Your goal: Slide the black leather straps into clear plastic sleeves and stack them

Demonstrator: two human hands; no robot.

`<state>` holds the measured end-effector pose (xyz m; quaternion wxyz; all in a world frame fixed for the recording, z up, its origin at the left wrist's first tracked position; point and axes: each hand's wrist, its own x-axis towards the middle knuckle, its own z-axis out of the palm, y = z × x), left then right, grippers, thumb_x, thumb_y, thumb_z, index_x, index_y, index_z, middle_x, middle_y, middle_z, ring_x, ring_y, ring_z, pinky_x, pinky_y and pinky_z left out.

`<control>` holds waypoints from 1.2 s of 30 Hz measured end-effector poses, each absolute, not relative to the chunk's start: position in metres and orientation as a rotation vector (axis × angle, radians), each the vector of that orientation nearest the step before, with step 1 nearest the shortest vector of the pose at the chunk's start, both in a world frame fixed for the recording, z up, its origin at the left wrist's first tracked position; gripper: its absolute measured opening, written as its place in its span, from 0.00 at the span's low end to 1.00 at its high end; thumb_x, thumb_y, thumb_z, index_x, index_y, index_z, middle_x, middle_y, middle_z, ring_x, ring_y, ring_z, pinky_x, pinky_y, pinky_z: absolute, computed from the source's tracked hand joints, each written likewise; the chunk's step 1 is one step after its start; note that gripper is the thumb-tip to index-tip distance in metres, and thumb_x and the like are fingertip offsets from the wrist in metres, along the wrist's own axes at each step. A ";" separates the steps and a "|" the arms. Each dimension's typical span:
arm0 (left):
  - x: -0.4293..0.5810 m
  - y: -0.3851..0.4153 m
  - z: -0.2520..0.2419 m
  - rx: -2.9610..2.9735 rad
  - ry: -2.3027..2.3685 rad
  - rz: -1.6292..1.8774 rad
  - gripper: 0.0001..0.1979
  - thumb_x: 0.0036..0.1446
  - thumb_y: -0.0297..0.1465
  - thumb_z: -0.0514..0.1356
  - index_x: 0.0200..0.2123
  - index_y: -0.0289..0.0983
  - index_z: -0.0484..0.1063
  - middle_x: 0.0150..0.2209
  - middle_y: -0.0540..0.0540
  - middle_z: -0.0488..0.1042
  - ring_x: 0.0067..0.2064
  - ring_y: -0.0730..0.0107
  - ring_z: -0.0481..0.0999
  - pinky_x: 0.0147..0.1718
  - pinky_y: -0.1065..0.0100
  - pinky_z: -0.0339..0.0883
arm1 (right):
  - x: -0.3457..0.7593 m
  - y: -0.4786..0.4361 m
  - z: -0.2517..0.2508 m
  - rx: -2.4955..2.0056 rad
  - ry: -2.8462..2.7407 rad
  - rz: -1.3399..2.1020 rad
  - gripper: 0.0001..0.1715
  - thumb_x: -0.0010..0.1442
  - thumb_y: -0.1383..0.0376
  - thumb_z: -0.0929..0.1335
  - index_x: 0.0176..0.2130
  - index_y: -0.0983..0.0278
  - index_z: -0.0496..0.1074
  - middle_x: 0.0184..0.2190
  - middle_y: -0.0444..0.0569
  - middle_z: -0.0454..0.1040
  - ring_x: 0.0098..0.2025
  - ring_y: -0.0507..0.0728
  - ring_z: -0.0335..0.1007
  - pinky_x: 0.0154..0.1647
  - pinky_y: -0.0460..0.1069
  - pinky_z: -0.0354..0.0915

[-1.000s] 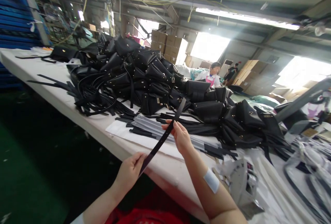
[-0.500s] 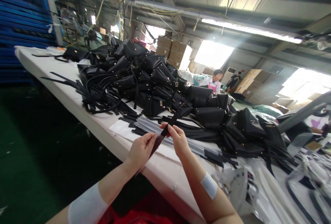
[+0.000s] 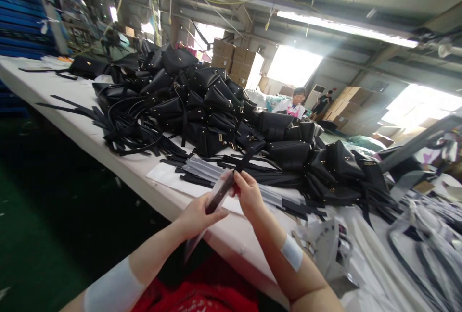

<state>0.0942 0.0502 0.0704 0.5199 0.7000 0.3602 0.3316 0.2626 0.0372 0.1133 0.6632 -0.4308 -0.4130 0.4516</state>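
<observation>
A dark strap [image 3: 221, 193] with a translucent strip along it slants between my hands over the table's near edge. My left hand [image 3: 198, 215] is wrapped round its lower part, the thumb lying across it. Higher up, my right hand [image 3: 248, 193] pinches the strap between thumb and fingers. The strap's black upper end points toward the bags, and its lower end hangs below my left hand. Just beyond my hands lie grey strips [image 3: 205, 169] and flat black straps [image 3: 267, 176] on white sheeting.
Black bags [image 3: 212, 95] with gold fittings are heaped along the white table [image 3: 72, 115]. Loose black straps [image 3: 126, 127] lie at their left. Clear plastic wrapping [image 3: 364, 249] covers the right side. Across the heap is another person [image 3: 294, 105]. Cardboard boxes [image 3: 234, 59] stand behind.
My left hand has opened its pinch and re-gripped the strap with the thumb across it. The translucent strip now shows beside the strap. The view has shifted slightly right.
</observation>
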 end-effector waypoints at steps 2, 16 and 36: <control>0.082 0.048 0.051 1.793 0.811 0.617 0.15 0.44 0.40 0.68 0.32 0.39 0.73 0.29 0.49 0.80 0.31 0.61 0.79 0.29 0.68 0.70 | 0.294 0.029 0.128 -0.947 -0.842 0.832 0.18 0.53 0.52 0.74 0.34 0.65 0.76 0.26 0.45 0.77 0.17 0.46 0.58 0.15 0.44 0.56; 0.094 0.183 0.106 2.787 1.290 0.574 0.22 0.52 0.24 0.59 0.52 0.35 0.72 0.51 0.35 0.76 0.56 0.47 0.73 0.55 0.56 0.62 | 0.444 -0.026 0.054 -1.241 -0.308 0.387 0.21 0.49 0.54 0.75 0.35 0.62 0.67 0.28 0.41 0.75 0.26 0.49 0.75 0.22 0.41 0.66; 0.231 0.058 -0.010 2.785 0.584 0.311 0.11 0.58 0.17 0.55 0.31 0.33 0.76 0.37 0.38 0.79 0.43 0.57 0.77 0.42 0.60 0.72 | 0.431 -0.071 -0.021 -1.541 -0.366 0.315 0.17 0.52 0.54 0.69 0.40 0.61 0.73 0.43 0.58 0.77 0.33 0.57 0.74 0.28 0.50 0.64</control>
